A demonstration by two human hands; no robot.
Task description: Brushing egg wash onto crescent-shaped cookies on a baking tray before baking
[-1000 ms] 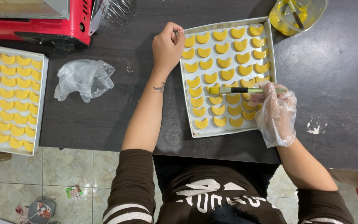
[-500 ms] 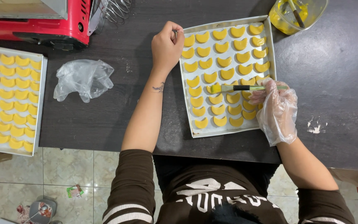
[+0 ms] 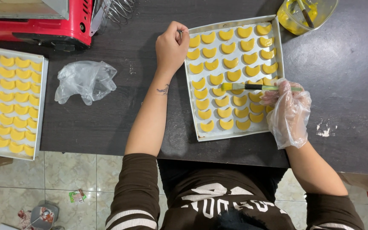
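Note:
A metal baking tray [image 3: 191,111] on the dark table holds rows of yellow crescent-shaped pastries [image 3: 234,75]. My left hand [image 3: 171,46], bare, grips the tray's top-left corner. My right hand [image 3: 287,106], in a loose clear plastic glove, holds a small pastry brush [image 3: 252,87] by its green handle. The brush's yellowed bristles rest on a pastry in the tray's middle row.
A clear bowl of yellow egg wash [image 3: 304,15] with a utensil in it stands at the top right. A second tray of pastries [image 3: 9,102] lies at the left edge. A crumpled plastic glove [image 3: 85,81] lies between the trays. A red appliance [image 3: 43,21] sits top left.
The brush has slid left along the middle row of pastries. My left hand has stayed on the tray corner.

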